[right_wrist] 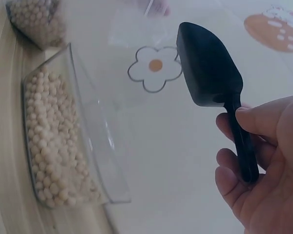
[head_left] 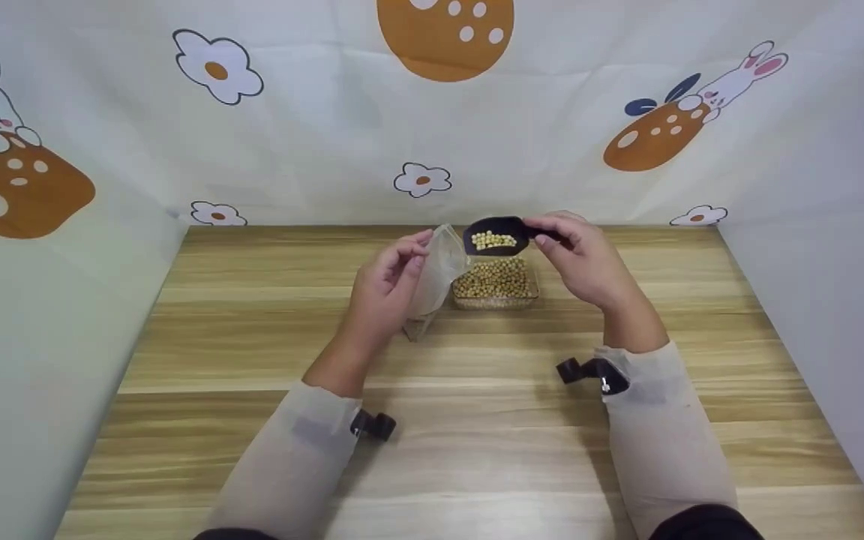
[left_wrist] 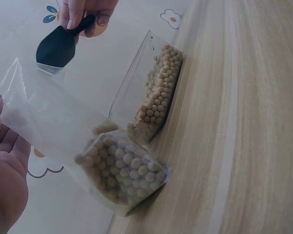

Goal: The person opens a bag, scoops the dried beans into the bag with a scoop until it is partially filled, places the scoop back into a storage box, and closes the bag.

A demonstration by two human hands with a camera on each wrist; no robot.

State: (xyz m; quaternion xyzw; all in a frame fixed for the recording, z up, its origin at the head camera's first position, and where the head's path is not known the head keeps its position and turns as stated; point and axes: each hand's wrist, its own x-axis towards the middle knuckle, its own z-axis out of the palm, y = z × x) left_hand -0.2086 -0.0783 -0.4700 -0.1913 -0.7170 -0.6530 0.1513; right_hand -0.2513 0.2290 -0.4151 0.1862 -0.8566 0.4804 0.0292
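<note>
My left hand pinches the upper edge of a clear plastic bag, which stands on the table with its mouth spread. In the left wrist view, soybeans fill the bag's bottom part. The handle of a black scoop is gripped by my right hand. Some soybeans lie in the scoop's bowl, which is held level over the far side of a clear box, its tip close to the bag's mouth. Many soybeans fill the box.
The wood-grain table is bounded by a printed cloth at the back and both sides. A small black camera is strapped to each sleeved wrist. The box stands right beside the bag, near the back edge.
</note>
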